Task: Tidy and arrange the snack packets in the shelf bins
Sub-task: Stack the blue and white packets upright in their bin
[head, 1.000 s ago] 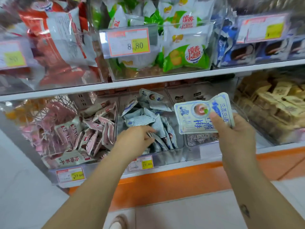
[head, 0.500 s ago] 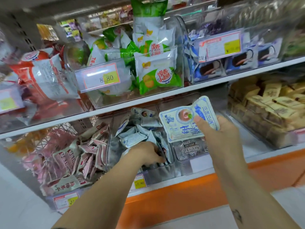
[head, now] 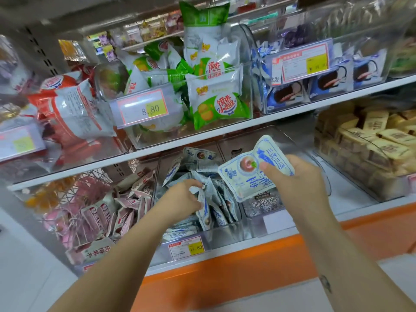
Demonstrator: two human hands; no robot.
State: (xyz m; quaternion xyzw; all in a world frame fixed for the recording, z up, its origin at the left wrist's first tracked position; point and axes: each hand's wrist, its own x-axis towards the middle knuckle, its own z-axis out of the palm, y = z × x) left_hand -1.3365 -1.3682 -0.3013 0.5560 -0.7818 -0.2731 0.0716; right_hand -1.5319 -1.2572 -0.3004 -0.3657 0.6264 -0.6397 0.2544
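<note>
I read one blue-and-white packet [head: 244, 176], flat and tilted, print facing me, pinched at its right edge in my right hand [head: 297, 183]. Left of it, a jumbled pile [head: 217, 199] of matching packets fills the clear bin [head: 227, 236]; my left hand [head: 180, 199] grips its top.

two hands up: the right hand [head: 299, 183] grips one blue-and-white plum packet [head: 245, 176], the left hand [head: 182, 199] pinches a second plum packet [head: 201, 194] in the heap of plum packets [head: 216, 206], which is too jumbled to count. one dark plum packet [head: 263, 203] sits in the next bin. up top, three blue chocolate-biscuit packets [head: 283, 95] face front, and two green packets [head: 216, 104] show full fronts, with more behind. four price tags [head: 144, 106] in all, two with legible figures.
</note>
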